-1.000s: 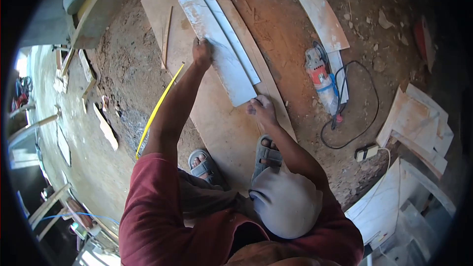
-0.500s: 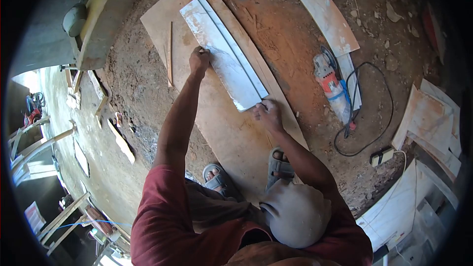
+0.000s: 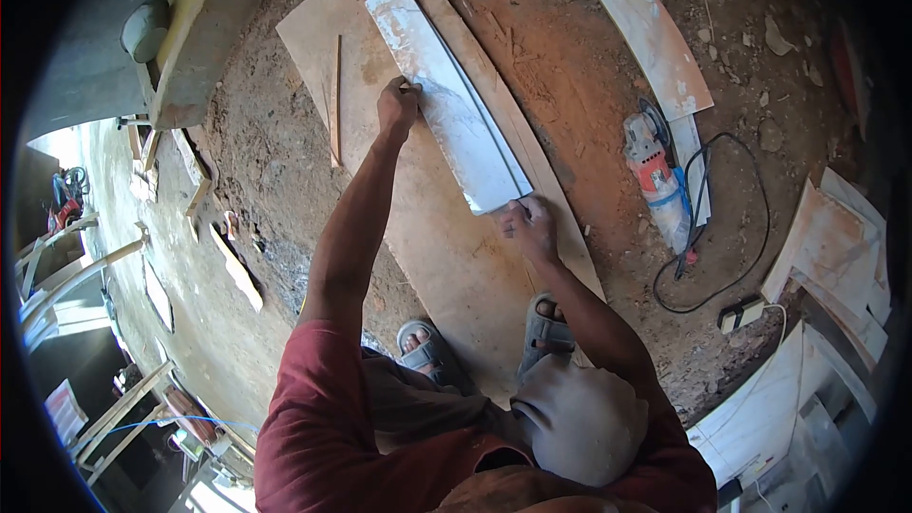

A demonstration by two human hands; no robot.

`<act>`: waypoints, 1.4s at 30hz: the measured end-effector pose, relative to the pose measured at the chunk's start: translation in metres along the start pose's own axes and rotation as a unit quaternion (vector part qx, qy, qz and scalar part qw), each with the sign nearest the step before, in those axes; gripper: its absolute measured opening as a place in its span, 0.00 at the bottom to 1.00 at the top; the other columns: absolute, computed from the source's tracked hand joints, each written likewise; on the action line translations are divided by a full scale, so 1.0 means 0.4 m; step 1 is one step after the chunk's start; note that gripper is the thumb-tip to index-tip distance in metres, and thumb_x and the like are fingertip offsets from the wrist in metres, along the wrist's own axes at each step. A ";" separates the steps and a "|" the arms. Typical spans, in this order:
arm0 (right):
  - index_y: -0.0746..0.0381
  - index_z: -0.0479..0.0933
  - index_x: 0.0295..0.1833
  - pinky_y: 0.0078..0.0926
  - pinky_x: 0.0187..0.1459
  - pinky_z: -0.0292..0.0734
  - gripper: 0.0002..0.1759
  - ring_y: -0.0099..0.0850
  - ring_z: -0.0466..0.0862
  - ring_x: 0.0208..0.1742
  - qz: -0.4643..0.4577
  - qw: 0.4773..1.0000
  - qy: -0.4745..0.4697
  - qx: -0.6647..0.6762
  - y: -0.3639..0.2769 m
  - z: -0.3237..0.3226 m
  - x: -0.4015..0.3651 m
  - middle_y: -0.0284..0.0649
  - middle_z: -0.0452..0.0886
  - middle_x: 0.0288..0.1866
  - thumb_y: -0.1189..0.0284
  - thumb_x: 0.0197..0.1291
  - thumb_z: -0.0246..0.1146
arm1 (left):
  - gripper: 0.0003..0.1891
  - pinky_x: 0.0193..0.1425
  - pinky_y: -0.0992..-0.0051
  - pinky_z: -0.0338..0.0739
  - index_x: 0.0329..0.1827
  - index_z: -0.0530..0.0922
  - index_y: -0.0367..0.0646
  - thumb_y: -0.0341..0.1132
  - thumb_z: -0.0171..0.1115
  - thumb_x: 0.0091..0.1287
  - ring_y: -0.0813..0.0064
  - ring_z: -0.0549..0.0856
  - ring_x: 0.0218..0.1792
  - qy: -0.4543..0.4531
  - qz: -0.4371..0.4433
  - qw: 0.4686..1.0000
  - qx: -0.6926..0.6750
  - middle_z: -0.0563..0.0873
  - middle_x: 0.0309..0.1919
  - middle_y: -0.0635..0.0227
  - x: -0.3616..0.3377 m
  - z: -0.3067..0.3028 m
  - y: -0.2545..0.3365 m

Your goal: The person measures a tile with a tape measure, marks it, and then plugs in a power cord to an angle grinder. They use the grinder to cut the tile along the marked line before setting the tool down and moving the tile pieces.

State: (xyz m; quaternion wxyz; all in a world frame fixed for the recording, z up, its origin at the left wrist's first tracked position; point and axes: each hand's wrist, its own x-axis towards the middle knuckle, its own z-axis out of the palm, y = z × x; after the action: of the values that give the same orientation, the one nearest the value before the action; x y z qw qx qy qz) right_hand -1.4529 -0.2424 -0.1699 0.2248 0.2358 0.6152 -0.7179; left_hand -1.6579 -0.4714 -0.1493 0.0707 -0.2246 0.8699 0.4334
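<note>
Marble strip (image 3: 446,100) runs lengthwise away; left hand (image 3: 397,106) grips its long edge (mid-length), right hand (image 3: 527,225) pinches its near end.

The 2 marble strips (image 3: 446,95) were fanned apart 1 second ago, now they're stacked almost flush. Left hand (image 3: 397,104) and right hand (image 3: 528,226) shifted along with them.

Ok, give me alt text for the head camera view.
A crouching person's left hand and right hand touch the edges of pale stone strips lying on a plywood board on dirt ground. An orange angle grinder lies to the right.
</note>
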 end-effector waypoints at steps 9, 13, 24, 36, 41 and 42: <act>0.66 0.71 0.39 0.21 0.30 0.80 0.11 0.23 0.79 0.26 -0.014 1.000 0.010 0.002 0.005 0.001 0.001 0.37 0.78 0.29 0.68 0.68 0.54 | 0.16 0.26 0.76 0.74 0.51 0.75 0.32 0.31 0.59 0.62 0.76 0.80 0.23 -0.014 -0.025 0.992 -0.119 0.83 0.28 0.64 0.048 0.031 -0.053; 0.66 0.71 0.39 0.21 0.30 0.80 0.10 0.23 0.79 0.26 -0.016 1.000 0.007 0.011 -0.004 0.003 -0.005 0.37 0.78 0.29 0.68 0.67 0.54 | 0.13 0.22 0.77 0.72 0.46 0.76 0.29 0.29 0.58 0.63 0.77 0.78 0.19 -0.036 -0.062 0.984 -0.163 0.81 0.25 0.66 0.050 0.026 -0.058; 0.68 0.72 0.40 0.19 0.28 0.79 0.10 0.21 0.78 0.25 -0.040 0.998 0.042 0.022 -0.006 0.014 -0.013 0.37 0.78 0.28 0.70 0.67 0.56 | 0.05 0.21 0.79 0.69 0.33 0.77 0.35 0.29 0.58 0.63 0.79 0.75 0.18 -0.083 -0.124 0.962 -0.229 0.77 0.22 0.70 0.048 0.003 -0.064; 0.71 0.71 0.44 0.20 0.32 0.78 0.11 0.22 0.79 0.28 -0.016 0.996 0.046 0.069 -0.008 0.014 -0.021 0.39 0.79 0.32 0.72 0.67 0.55 | 0.10 0.38 0.73 0.83 0.42 0.77 0.29 0.28 0.60 0.62 0.70 0.85 0.31 -0.098 -0.131 0.962 -0.216 0.83 0.33 0.60 0.047 0.006 -0.038; 0.71 0.71 0.44 0.20 0.32 0.79 0.09 0.23 0.80 0.29 -0.019 0.998 0.031 0.059 -0.015 0.007 -0.019 0.40 0.79 0.33 0.73 0.66 0.54 | 0.06 0.32 0.76 0.80 0.35 0.79 0.33 0.29 0.62 0.61 0.74 0.82 0.26 -0.097 -0.112 0.973 -0.178 0.81 0.28 0.66 0.062 0.003 -0.050; 0.71 0.71 0.44 0.20 0.32 0.79 0.09 0.23 0.80 0.29 -0.018 0.998 0.033 0.059 -0.016 0.004 -0.019 0.40 0.79 0.33 0.73 0.66 0.54 | 0.06 0.28 0.78 0.79 0.34 0.78 0.33 0.29 0.62 0.61 0.76 0.80 0.23 -0.092 -0.106 0.976 -0.166 0.81 0.26 0.67 0.063 0.002 -0.050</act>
State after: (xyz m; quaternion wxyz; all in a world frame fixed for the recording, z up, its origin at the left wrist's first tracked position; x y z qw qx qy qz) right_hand -1.4510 -0.2428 -0.1602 0.1770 0.2615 0.5828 -0.7488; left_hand -1.6714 -0.4894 -0.1724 0.1580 -0.2833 0.7464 0.5810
